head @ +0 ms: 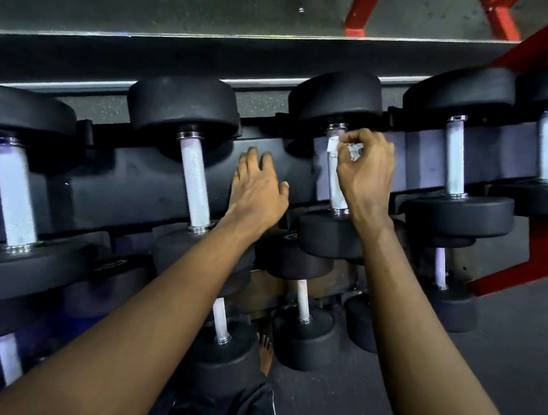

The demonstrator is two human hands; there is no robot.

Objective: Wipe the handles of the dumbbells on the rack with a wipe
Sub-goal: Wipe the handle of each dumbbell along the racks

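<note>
Black rack (152,175) carries many dumbbells; right hand (367,170) closed on the wipe (333,144) rubs one handle (336,184), left hand (257,188) open beside it, holding nothing. Other handles probably remain.

Dim, bluish light; soft blur, wide-angle bending at edges.

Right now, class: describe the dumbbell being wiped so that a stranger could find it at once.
Start at the black top rack. Among its upper row of dumbbells, find the dumbbell third from the left. Only its handle has the right hand pressing a white wipe against it.
</note>
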